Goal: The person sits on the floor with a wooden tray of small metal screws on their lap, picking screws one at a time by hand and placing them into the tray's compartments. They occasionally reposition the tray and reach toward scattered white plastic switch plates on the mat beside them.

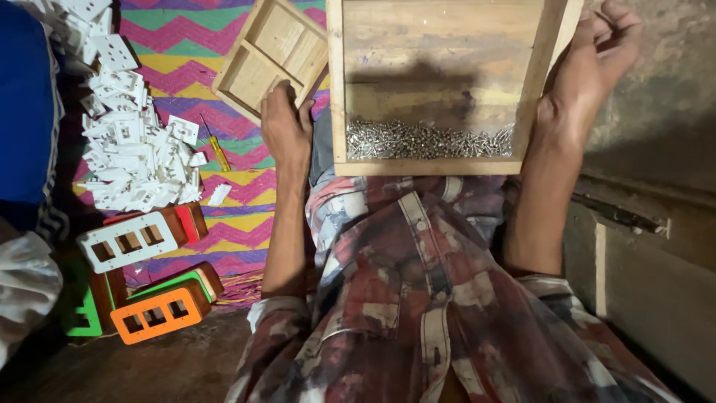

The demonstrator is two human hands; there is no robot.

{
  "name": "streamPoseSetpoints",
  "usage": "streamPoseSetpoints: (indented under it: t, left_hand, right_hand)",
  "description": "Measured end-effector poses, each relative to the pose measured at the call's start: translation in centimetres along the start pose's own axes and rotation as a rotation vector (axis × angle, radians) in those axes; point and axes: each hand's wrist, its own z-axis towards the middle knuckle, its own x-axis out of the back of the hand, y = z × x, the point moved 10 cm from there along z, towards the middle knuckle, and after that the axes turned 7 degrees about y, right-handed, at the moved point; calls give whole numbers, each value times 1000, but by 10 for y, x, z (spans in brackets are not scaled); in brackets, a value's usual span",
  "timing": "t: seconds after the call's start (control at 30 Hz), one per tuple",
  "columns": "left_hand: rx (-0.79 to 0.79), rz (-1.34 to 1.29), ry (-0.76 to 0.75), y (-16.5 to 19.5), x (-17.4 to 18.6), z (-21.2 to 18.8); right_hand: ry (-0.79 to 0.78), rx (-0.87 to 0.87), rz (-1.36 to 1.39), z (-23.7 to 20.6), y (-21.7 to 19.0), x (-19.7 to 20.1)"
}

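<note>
Your left hand (287, 127) and right hand (589, 71) grip the wooden tray (440, 45) sides — stiff, light; loose screws (429, 140) slide, so keep it level

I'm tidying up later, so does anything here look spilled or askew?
Nothing looks spilled. The small silver screws lie heaped along the near wall of the shallow wooden tray, and the white plastic switch parts form a loose pile on the zigzag mat.

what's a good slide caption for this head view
Left hand and right hand flank a wooden tray with screws.
</note>
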Motion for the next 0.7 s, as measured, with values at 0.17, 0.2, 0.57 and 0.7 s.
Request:
streamPoseSetpoints:
  t: [0.17, 0.2, 0.57, 0.7]
  left_hand:
    - [-9, 48, 146, -17, 23, -3]
    - [27, 74, 160, -24, 31, -3]
    - [99, -286, 334, 19, 150, 18]
    - [-140, -218, 270, 110, 177, 22]
  right_hand:
    - [32, -10, 41, -1, 6, 5]
    - [35, -13, 37, -2, 6, 4]
    - [-21, 81, 9, 2, 1, -1]
    - [1, 70, -49, 5, 3, 3]
